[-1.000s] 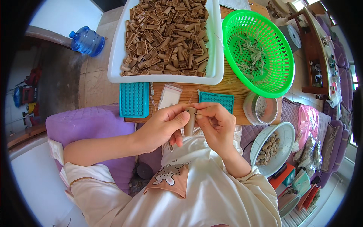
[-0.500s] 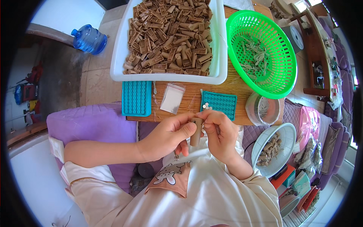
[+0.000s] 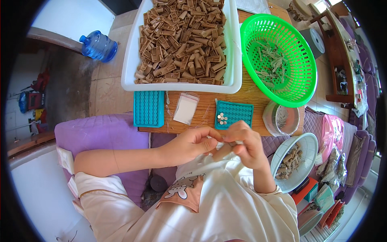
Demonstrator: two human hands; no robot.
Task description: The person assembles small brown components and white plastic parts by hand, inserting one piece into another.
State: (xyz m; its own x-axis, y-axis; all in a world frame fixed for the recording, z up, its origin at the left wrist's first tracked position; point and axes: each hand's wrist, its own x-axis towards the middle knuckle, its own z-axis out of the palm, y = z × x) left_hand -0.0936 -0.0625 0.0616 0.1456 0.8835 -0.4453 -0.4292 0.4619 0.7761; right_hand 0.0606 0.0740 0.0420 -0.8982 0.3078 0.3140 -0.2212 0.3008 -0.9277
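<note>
My left hand (image 3: pixel 189 144) and my right hand (image 3: pixel 246 145) meet close to my chest, fingertips pinched together around a small brown tube-shaped piece (image 3: pixel 223 152) that is mostly hidden by the fingers. Just beyond them on the wooden table (image 3: pixel 203 121) lie a teal perforated tray with a few small round caps (image 3: pixel 234 115), a second teal tray (image 3: pixel 148 108) and a small clear plastic bag (image 3: pixel 186 109).
A white bin of brown tube pieces (image 3: pixel 183 40) fills the far table. A green basket with dried scraps (image 3: pixel 279 58) sits at right, a small round container (image 3: pixel 281 118) beside it. A white bowl of pieces (image 3: pixel 293 161) stands at my right; a blue water bottle (image 3: pixel 98 45) on the floor.
Both hands have come down and closer to my body with the brown piece. It stood upright between the fingers before; it is now mostly covered.
</note>
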